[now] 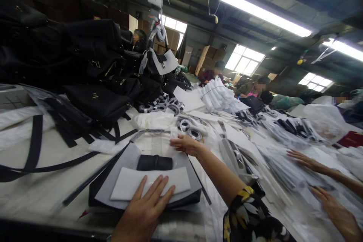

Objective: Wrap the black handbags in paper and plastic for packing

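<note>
A black bag lies in front of me, covered by a grey-white sheet of paper or thin foam. A white foam strip rests over that, and behind the strip a black flap or strap piece shows. My left hand presses flat on the foam strip, fingers spread. Beyond the bag's top edge my right hand reaches out with fingers extended. Its fingertips are beside a small white piece and clear plastic; whether they touch is hard to tell.
Black bags are piled at the left, with loose black straps near them. Coiled wrapped straps and white foam rolls lie behind. A co-worker's hands rest on plastic-wrapped items at right.
</note>
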The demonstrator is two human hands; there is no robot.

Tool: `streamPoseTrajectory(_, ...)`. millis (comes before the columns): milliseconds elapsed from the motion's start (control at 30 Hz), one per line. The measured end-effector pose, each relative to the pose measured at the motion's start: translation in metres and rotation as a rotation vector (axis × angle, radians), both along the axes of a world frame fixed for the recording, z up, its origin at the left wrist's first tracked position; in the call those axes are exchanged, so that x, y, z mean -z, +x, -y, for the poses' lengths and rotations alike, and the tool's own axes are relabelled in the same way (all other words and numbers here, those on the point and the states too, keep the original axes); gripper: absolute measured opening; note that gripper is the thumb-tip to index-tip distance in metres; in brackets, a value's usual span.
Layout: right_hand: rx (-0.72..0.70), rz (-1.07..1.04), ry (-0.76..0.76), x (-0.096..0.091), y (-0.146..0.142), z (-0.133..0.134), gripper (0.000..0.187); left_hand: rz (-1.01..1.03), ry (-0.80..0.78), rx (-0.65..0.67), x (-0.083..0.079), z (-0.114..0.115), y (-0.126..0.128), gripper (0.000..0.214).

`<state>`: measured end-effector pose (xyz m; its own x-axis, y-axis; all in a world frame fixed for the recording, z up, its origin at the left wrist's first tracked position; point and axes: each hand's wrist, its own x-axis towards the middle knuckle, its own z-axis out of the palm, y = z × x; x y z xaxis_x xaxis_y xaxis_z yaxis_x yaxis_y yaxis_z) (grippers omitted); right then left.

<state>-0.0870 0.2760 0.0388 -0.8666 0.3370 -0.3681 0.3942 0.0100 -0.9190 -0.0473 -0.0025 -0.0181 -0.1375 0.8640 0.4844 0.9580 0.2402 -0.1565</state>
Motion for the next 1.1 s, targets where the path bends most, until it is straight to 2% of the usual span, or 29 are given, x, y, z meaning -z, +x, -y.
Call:
streamPoseTrajectory(133,-0.034,-0.175,0.01,-0.013,0.015,0.001,0.047,0.04,-0.04,-0.012,-0.003,-0.001,0.001,0.086)
streamPoseTrajectory(233,-0.015,-0.294,0.077,-0.024,0.036,0.01,0.041,0.09,-0.089,-0.013,-0.006,-0.001,0.002,0.087)
streamPoseTrajectory(300,-0.064,-0.359,0.215,-0.03,0.059,0.019,0.029,0.11,-0.111,-0.009,-0.008,0.0,0.002,0.085)
streamPoseTrajectory(367,-0.2,-0.425,0.436,-0.032,0.086,0.029,0.018,0.119,-0.109,-0.009,-0.01,0.001,0.002,0.082)
streamPoseTrajectory(400,-0.283,-0.463,0.557,-0.031,0.1,0.035,0.02,0.12,-0.1,-0.007,-0.011,0.002,0.002,0.081)
streamPoseTrajectory(500,-0.472,-0.56,0.832,-0.022,0.137,0.047,0.041,0.115,-0.06,-0.005,-0.012,0.002,0.003,0.076)
streamPoseTrajectory(600,-0.523,-0.586,1.023,-0.011,0.16,0.058,0.053,0.133,-0.029,-0.017,-0.014,-0.001,0.007,0.072)
streamPoseTrajectory(800,-0.55,-0.567,1.32,0.004,0.179,0.079,0.057,0.207,0.027,-0.055,-0.016,-0.009,0.019,0.071)
streamPoseTrajectory(900,-0.489,-0.615,1.429,0.017,0.184,0.086,0.06,0.219,0.003,-0.096,-0.016,-0.009,0.021,0.08)
streamPoseTrajectory(1000,-0.443,-0.62,1.472,0.027,0.187,0.091,0.063,0.185,-0.019,-0.081,-0.016,-0.007,0.019,0.083)
streamPoseTrajectory(1100,-0.521,-0.572,1.384,0.016,0.192,0.091,0.069,0.192,-0.041,-0.04,-0.016,-0.006,0.016,0.083)
